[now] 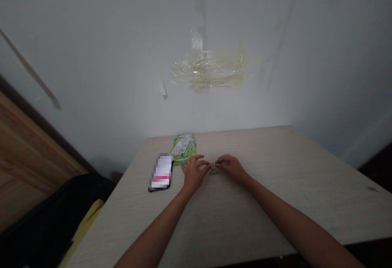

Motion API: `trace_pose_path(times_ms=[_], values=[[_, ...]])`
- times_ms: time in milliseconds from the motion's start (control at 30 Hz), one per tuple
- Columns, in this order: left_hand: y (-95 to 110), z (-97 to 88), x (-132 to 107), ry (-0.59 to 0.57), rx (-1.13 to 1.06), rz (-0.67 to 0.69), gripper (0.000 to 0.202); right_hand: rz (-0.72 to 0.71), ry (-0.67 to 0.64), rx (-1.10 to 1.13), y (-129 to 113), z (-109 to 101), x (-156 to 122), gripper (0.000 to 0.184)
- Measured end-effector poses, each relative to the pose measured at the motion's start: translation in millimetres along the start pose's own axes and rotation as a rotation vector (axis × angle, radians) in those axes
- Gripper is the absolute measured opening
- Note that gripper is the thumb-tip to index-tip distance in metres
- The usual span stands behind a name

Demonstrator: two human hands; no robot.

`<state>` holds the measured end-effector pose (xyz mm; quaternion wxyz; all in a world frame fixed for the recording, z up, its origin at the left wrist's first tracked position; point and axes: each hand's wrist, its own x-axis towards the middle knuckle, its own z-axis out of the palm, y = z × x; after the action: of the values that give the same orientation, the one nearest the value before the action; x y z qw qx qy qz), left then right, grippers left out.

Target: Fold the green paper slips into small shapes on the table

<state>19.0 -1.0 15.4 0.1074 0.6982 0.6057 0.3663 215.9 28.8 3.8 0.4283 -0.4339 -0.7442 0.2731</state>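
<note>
Over the middle of the table, a small pale thing with some green (pixel 213 170) sits between my two hands; it is too small and dim to name. My left hand (pixel 194 172) pinches at its left side, thumb and forefinger together, the other fingers partly spread. From the right, my right hand (pixel 234 167) also holds thumb and forefinger closed at its edge. Just beyond my left hand lies a loose stack of flat green-and-white printed packets (pixel 184 146), partly covered by that hand's fingers.
A phone (pixel 161 173) with a lit, blurred screen lies left of my left hand. The light wood table (pixel 275 149) meets a white wall (pixel 122 55) with peeling tape (pixel 211 70). Dark and yellow cloth (pixel 82 231) hangs by the left edge, near wooden boards (pixel 33 149).
</note>
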Motion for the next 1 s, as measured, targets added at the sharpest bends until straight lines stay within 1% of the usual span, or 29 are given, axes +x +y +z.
trace_pose_path(times_ms=[233, 367, 633, 1000], values=[[1.0, -1.6, 0.1, 0.008, -0.023, 0.004, 0.01, -0.005, 0.01, 0.032, 2.5, 0.8, 0.3, 0.018], [2.3, -1.7, -0.3, 0.011, -0.036, -0.019, 0.01, -0.005, 0.005, 0.041, 2.9, -0.2, 0.7, 0.019], [4.5, -2.6, -1.7, 0.048, -0.056, -0.021, 0.009, -0.014, 0.003, 0.066, 2.2, -0.8, 1.6, 0.019], [7.2, -4.2, -1.4, 0.082, -0.064, -0.051, 0.008, 0.037, 0.003, 0.09, 0.7, -4.6, 2.2, 0.02]])
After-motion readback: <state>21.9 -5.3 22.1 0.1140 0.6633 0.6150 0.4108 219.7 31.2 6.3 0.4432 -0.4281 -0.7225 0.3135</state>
